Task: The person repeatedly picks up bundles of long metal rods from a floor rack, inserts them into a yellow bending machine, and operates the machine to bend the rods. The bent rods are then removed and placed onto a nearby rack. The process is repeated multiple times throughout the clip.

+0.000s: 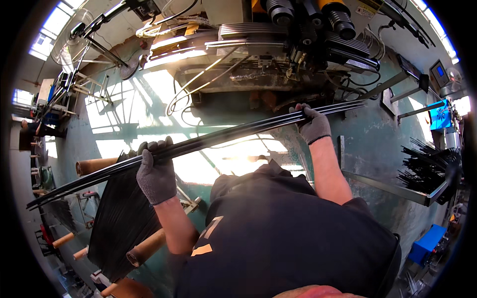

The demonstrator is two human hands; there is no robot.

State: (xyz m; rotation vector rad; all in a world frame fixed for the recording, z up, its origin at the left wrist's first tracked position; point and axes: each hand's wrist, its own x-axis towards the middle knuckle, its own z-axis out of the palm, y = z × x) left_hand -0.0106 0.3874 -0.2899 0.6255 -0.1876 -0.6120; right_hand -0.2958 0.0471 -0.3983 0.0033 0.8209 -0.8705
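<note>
Watching remotely: left hand (156, 171), gloved, curls round a bundle of thin black rods (223, 137); right hand (314, 125), gloved too, closes on it nearer its right end. The bundle slants across before the body, off the floor (377, 169). I'd judge the lifting done, the setting-down left. Outward: dark sheaf (121, 223) and cardboard tube (94, 165) at left, machine (298, 49) ahead, black stack (428, 166) at right. Rod count unclear to me; some fingers hidden; machine cut off above; rim dim.
</note>
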